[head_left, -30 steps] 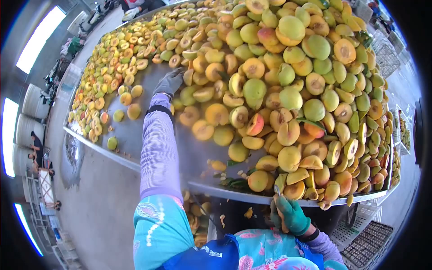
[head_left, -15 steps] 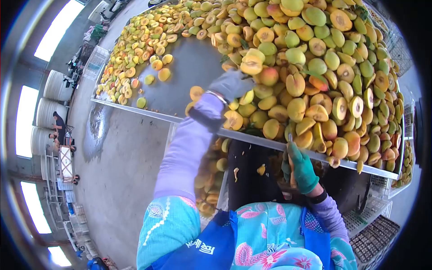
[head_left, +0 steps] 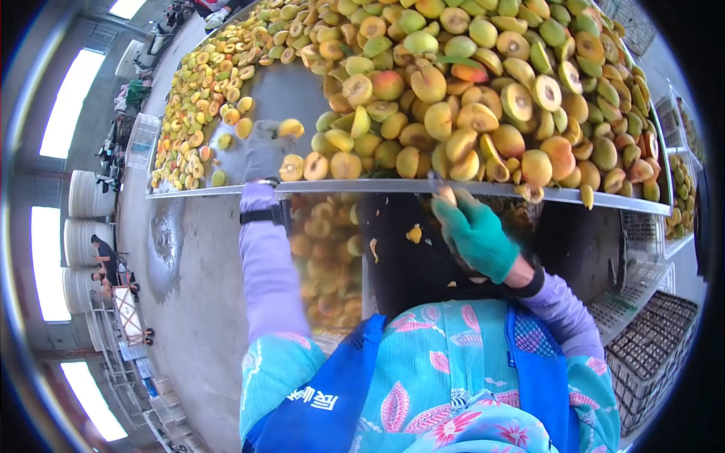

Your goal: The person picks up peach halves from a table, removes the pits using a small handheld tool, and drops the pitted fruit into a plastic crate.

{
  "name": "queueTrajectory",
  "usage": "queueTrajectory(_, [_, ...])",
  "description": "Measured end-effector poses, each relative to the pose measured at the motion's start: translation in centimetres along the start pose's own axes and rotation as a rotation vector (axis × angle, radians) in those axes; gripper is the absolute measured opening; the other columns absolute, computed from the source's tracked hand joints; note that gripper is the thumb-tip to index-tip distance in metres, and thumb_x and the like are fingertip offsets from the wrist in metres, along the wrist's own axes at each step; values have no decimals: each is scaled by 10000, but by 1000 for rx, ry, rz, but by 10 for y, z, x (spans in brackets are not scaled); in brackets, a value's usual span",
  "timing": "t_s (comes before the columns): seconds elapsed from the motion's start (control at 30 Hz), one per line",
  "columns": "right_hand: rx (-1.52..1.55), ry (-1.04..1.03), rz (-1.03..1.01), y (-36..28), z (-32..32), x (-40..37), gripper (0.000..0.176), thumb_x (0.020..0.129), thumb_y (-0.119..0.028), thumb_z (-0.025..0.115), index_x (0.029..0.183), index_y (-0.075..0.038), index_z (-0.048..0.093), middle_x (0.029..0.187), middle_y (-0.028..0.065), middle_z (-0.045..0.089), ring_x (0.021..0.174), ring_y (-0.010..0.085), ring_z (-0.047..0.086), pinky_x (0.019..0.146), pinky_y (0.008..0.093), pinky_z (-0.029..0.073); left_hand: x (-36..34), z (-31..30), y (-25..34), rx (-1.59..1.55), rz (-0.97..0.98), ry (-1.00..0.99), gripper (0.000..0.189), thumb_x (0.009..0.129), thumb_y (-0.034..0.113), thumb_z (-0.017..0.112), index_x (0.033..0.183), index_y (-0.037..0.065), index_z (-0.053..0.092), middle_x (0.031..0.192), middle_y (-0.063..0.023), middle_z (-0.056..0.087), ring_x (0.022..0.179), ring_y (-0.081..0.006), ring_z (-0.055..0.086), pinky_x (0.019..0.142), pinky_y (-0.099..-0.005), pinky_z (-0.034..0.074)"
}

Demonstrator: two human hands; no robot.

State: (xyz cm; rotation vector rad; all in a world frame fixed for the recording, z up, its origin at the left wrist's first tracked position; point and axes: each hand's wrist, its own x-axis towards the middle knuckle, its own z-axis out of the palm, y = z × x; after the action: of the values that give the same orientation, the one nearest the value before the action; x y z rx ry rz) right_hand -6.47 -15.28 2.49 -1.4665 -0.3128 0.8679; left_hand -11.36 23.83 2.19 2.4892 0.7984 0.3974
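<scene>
My left hand, in a grey glove and blurred, is over the bare metal of the tray near its front rim. A yellow halved fruit is at its fingertips. My right hand, in a green glove, is closed in front of the rim below the fruit pile. It grips a small knife, whose thin blade points up toward the pile; the handle is mostly hidden. Three fruit halves, one of them a cut half, lie by the rim right of my left hand.
The metal tray spans the front. Below it, more fruit shows by my lap. Plastic crates stand at lower right. Two people are by a cart at far left, near large white tubs. Another person's gloved hand is at the top.
My left hand has moved left from the pile's edge to the bare tray, with a fruit at its fingertips. My right hand has turned and shifted left. The view has shifted too.
</scene>
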Motion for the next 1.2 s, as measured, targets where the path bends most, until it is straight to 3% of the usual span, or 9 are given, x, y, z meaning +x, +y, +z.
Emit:
queueTrajectory(0.13, [-244,34,-280,-14,18,17,312,956,-379,517,1028,-77,544,807,212,606,762,430,583,635,456,466,-82,17,89,-919,67,-60,387,868,-17,599,1245,15,522,1042,-55,619,889,-115,611,717,-232,520])
queueTrajectory(0.3, [-383,276,-336,3,24,65,433,958,-441,477,977,-11,525,808,253,602,751,455,584,661,504,450,-142,80,138,-1100,-74,-241,411,880,59,600,1274,16,494,1013,-68,628,820,-133,627,654,-226,536])
queueTrajectory(0.5, [-36,76,-271,20,-2,16,432,967,-459,478,996,-36,560,754,114,620,688,196,599,639,353,469,-161,103,150,-1240,-207,-164,373,906,111,591,1262,51,496,974,-70,630,744,-124,601,613,-206,504])
queueTrajectory(0.6, [-400,21,-197,33,-2,-10,428,978,-419,451,1058,-8,540,838,232,634,733,392,617,646,442,476,-172,103,166,-1449,-242,-265,393,896,84,612,1267,39,491,995,-76,631,831,-140,606,696,-242,520])
queueTrajectory(0.7, [-662,22,-390,62,-2,-2,497,976,-429,438,1090,47,519,818,263,623,725,436,605,643,477,470,-171,119,139,-244,598,-5,415,886,76,623,1275,25,488,1045,-103,622,885,-168,616,748,-272,530])
queueTrajectory(0.73, [-665,28,-396,63,-1,-2,513,976,-432,434,1098,59,514,805,267,621,725,437,605,643,481,468,-183,125,153,-943,77,-145,398,864,55,641,1238,1,517,1106,-125,607,933,-182,616,782,-288,530])
queueTrajectory(0.87, [-451,73,-199,51,2,-6,543,978,-436,420,1118,83,501,765,274,615,728,439,606,641,492,461,-186,126,171,-1504,-204,-173,358,887,53,609,1224,-17,511,1137,-140,597,945,-205,628,810,-299,539])
queueTrajectory(1.03, [-361,138,-221,57,4,-14,499,977,-431,426,1091,48,510,762,266,621,726,445,605,638,502,459,-188,129,171,-1411,-206,-234,351,866,73,646,1185,-9,523,1082,-121,622,925,-216,636,799,-307,546])
queueTrajectory(1.2, [-351,152,-190,55,1,-17,421,976,-398,449,1025,14,520,776,270,622,754,448,606,635,510,456,-184,146,159,-729,292,-24,289,907,143,611,1137,-5,520,966,-130,646,803,-238,650,691,-333,557])
